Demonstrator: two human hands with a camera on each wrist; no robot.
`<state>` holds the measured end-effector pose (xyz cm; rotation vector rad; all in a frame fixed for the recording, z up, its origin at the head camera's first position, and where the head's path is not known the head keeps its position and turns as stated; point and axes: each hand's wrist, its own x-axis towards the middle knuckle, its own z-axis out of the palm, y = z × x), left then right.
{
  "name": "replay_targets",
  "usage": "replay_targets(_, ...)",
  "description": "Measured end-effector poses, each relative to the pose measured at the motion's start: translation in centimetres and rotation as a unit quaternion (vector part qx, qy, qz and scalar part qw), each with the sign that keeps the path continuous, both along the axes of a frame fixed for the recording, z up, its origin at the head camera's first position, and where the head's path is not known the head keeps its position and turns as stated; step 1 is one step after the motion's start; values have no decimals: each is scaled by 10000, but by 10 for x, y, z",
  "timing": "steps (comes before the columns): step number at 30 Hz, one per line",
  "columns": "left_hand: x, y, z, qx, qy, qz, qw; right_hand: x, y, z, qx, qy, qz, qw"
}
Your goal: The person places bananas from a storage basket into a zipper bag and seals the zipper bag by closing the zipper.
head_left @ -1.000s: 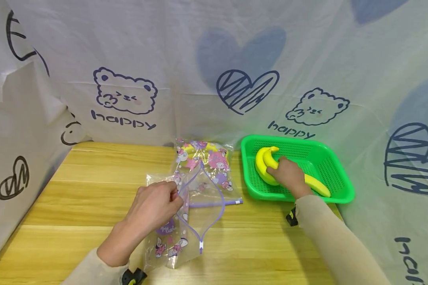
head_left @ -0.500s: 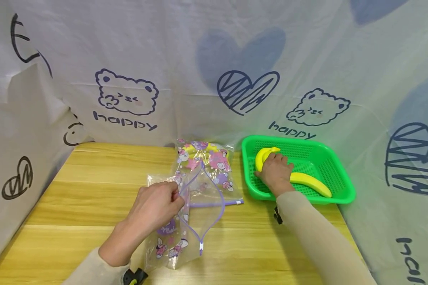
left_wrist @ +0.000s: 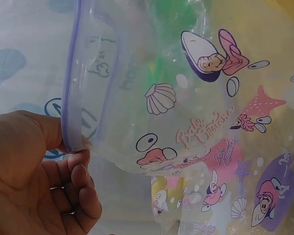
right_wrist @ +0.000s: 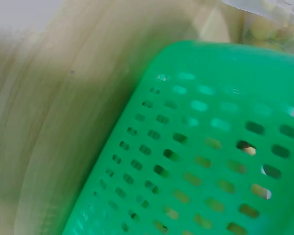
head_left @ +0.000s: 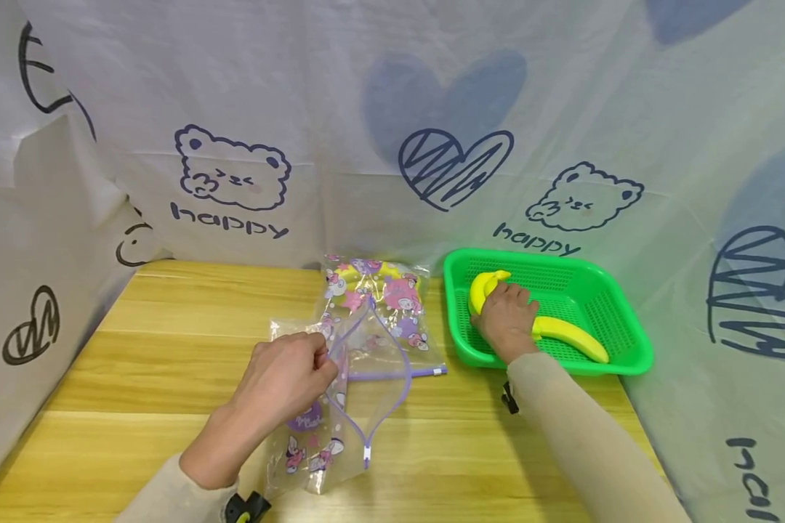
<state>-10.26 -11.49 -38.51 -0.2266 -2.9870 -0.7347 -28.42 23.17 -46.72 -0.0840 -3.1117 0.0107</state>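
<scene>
In the head view my left hand (head_left: 284, 378) pinches the purple zip edge of a clear printed slider bag (head_left: 310, 436), whose mouth gapes toward the right. The left wrist view shows the thumb and fingers on that bag's purple edge (left_wrist: 68, 98). My right hand (head_left: 506, 319) reaches into a green basket (head_left: 637, 356) and grips a yellow banana (head_left: 480, 290) at its left end, thumb on one side and fingers on the other; the fingertips are hidden. Another banana (head_left: 572, 335) lies to the right of this hand. Only the basket's perforated wall (right_wrist: 186, 147) shows large in the right wrist view.
A second printed slider bag (head_left: 399, 327) with something yellow inside lies flat behind the held bag, partly overlapped by it. A white curtain (head_left: 340, 109) with drawings encloses the wooden table (head_left: 170, 327) at the back and sides.
My right hand has shifted left inside the basket, from the bananas' right side to over the left banana, and then stayed there. The left hand and its bag have barely moved.
</scene>
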Motion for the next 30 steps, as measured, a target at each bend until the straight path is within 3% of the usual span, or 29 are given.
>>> replay_targets(7, 1, 0, 4, -66, 173, 24, 9998, 9, 3, 15, -239, 204, 118, 9994)
replay_targets(22, -5, -1, 7, -929, 925, 171, 9912, 37, -5, 53, -1, 889, 635, 9940)
replay_targets(30, -7, -8, 9, -936, 821, 222, 9920, 61, -18, 78, -97, 1386, 1048, 9847)
